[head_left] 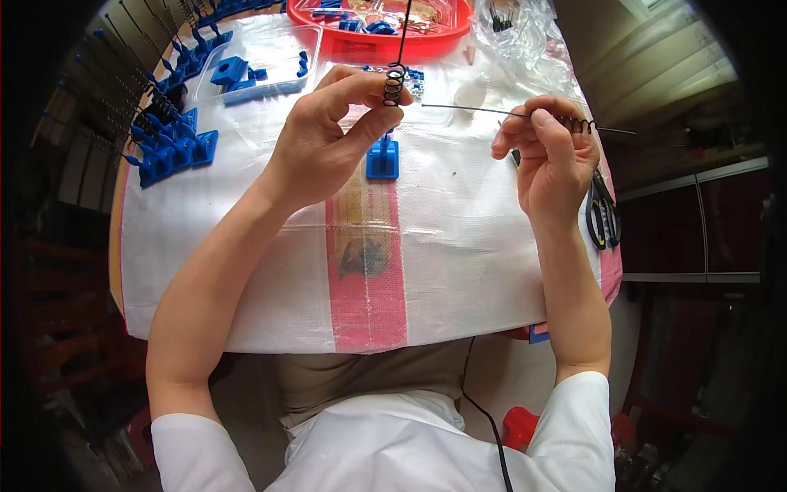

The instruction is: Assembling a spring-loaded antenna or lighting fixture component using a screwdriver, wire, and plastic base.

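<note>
My left hand (324,139) pinches a black wire coil (394,85) between thumb and fingers, with a straight black wire rising above it. Directly below, a small blue plastic base (383,161) stands on the table; a short blue stem runs from it up toward my fingertips. Whether the coil is joined to that stem is hidden by my thumb. Off to the right, my right hand (557,160) is closed around a thin black wire (463,108) held nearly level. Loose coils of this wire show beyond its fingers, and its tip points toward my left hand.
Rows of blue bases (176,152) with upright wires line the left edge. Behind are a clear tray (287,86) of blue parts, a red basin (393,51) and a crumpled plastic bag (525,41). Black-handled scissors (602,217) lie at right on the white woven sheet (467,271).
</note>
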### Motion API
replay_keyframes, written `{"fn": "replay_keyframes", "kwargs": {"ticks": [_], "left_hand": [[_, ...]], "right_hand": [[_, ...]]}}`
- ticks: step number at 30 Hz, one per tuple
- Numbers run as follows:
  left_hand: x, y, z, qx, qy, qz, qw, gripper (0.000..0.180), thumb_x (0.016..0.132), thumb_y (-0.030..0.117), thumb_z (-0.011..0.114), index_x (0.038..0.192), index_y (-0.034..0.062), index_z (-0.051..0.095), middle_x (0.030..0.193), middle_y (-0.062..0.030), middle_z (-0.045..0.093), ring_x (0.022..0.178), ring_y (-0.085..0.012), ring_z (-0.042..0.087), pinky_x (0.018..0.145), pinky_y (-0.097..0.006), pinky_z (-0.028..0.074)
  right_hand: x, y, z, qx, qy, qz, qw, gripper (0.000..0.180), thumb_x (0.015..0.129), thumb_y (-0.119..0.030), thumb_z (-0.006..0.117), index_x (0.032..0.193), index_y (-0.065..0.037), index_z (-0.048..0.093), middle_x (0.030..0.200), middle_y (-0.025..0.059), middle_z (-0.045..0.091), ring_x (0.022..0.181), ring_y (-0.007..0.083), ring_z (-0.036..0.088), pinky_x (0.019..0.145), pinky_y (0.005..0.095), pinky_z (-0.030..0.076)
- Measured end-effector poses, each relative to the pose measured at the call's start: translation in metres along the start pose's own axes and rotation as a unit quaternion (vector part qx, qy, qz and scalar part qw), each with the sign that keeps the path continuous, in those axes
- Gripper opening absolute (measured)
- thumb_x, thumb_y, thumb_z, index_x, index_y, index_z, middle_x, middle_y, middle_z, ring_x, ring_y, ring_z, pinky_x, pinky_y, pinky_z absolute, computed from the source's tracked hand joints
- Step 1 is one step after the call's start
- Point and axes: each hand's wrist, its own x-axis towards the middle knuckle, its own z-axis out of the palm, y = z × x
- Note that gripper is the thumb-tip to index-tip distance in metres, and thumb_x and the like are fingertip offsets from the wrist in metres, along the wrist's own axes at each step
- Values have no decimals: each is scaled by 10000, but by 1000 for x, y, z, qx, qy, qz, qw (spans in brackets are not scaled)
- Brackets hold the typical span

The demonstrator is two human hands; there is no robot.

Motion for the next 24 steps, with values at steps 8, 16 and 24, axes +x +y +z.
{"fn": "replay_keyframes", "kwargs": {"ticks": [8,16,24], "left_hand": [[0,-1,1,-54,16,-39,998,171,903,51,673,1074,49,685,965,-41,628,910,-147,601,821,-287,505],[0,1,1,-48,5,-48,998,164,907,60,670,1070,50,683,970,-43,625,920,-150,598,827,-289,508],[2,5,1,-36,5,-38,999,161,908,60,668,1068,54,688,956,-42,648,956,-159,577,828,-299,493]], "right_hand": [[1,-66,-16,-195,4,-159,968,111,860,42,598,951,49,663,732,54,638,622,109,599,601,243,499],[-41,-42,-44,-639,-252,-264,677,339,718,48,650,1049,-25,666,863,84,602,780,247,618,706,362,503],[-18,-29,-47,-691,-367,-221,582,392,712,84,650,1076,-61,655,877,65,591,802,251,582,754,355,498]]}}
